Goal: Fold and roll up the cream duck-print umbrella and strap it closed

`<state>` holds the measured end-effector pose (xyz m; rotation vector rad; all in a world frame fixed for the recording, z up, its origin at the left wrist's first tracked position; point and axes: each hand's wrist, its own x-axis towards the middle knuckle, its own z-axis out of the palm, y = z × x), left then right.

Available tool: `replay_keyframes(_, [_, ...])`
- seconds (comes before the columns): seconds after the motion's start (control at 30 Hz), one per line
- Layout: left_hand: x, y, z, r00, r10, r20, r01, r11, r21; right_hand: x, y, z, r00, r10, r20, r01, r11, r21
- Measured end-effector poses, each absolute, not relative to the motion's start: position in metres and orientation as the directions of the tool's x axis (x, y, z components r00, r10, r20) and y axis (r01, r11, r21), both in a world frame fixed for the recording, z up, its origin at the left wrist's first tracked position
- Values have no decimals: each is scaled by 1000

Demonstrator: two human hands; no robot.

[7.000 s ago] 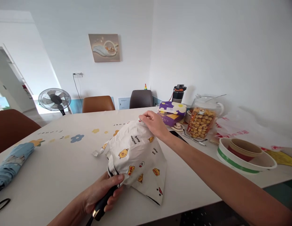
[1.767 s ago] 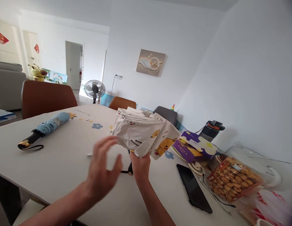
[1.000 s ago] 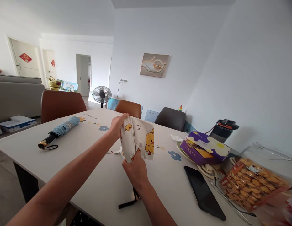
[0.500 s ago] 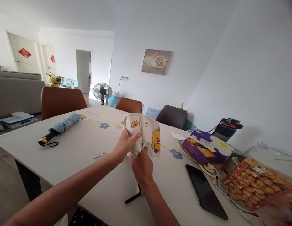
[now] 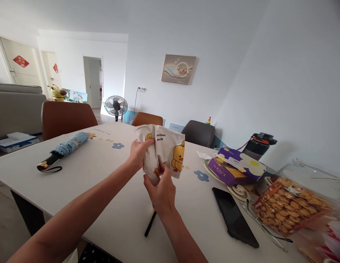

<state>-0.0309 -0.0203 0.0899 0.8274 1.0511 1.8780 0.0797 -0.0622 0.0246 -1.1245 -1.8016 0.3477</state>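
Both hands are wrapped around a white folding umbrella point(image 5: 165, 148) printed with yellow ducks and the words "yellow duck". My left hand point(image 5: 139, 151) clasps its left side, thumb lying across the gathered cloth. Lower down, my right hand point(image 5: 161, 190) pinches the folds near the bottom. One cloth panel spreads out flat to the right. The handle is hidden behind my right hand, and a black strap point(image 5: 150, 224) hangs below it. Away to the left, a closed light blue umbrella point(image 5: 71, 145) with a black handle lies on the white table point(image 5: 104, 197).
On the right are a black phone point(image 5: 235, 217), a purple box point(image 5: 232, 170) on a plate, a clear tub of cookies point(image 5: 290, 204), glasses point(image 5: 264, 226) and a dark bottle point(image 5: 259, 146). Chairs point(image 5: 68, 118) line the far side, with a fan point(image 5: 116, 106) behind.
The right-hand cloth panel has spread flatter, so the printed words show. My right hand has shifted its fingers on the folds. The strip of cloth at the left no longer shows.
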Motion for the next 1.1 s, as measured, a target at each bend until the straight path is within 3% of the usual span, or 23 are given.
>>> replay_keyframes(0.1, [-32, -26, 96, -407, 894, 187, -305, -326, 895, 89, -57, 30, -211, 555, 805, 541, 752, -377])
replay_keyframes(0.17, [-31, -31, 98, -361, 913, 191, -325, -316, 891, 100, -45, 34, -260, 546, 797, 594, 741, -313])
replay_keyframes(0.23, [-30, -36, 99, -330, 928, 173, -357, -292, 887, 113, -29, 36, -57, 700, 712, 681, 549, -485])
replay_keyframes(0.3, [-29, -39, 99, -310, 939, 145, -380, -263, 887, 125, -16, 38, 219, 823, 524, 584, 319, -746])
replay_keyframes(0.4, [-29, -41, 100, -287, 950, 128, -389, -237, 890, 130, -10, 37, 191, 922, 336, 348, 256, -902])
replay_keyframes(0.5, [-33, -41, 101, -289, 949, 129, -397, -242, 885, 127, -14, 36, 82, 944, 321, 383, 268, -884])
replay_keyframes(0.63, [-44, -40, 99, -267, 961, 78, -426, -191, 884, 132, -15, 39, 154, 843, 516, 674, 292, -679])
replay_keyframes(0.73, [-53, -39, 96, -213, 977, 29, -457, -126, 880, 143, -9, 43, 201, 802, 562, 771, 225, -596])
replay_keyframes(0.87, [-58, -37, 93, -181, 983, -11, -490, -80, 868, 157, 0, 47, 233, 839, 492, 744, 172, -646])
replay_keyframes(0.97, [-57, -36, 93, -230, 973, -14, -486, -102, 868, 162, -1, 51, 378, 761, 527, 706, 132, -696])
replay_keyframes(1.03, [-56, -34, 92, -277, 960, -30, -486, -114, 867, 158, -7, 52, 423, 643, 638, 696, 220, -684])
replay_keyframes(1.1, [-55, -32, 91, -325, 945, -47, -492, -126, 862, 147, -17, 50, 332, 579, 745, 691, 388, -610])
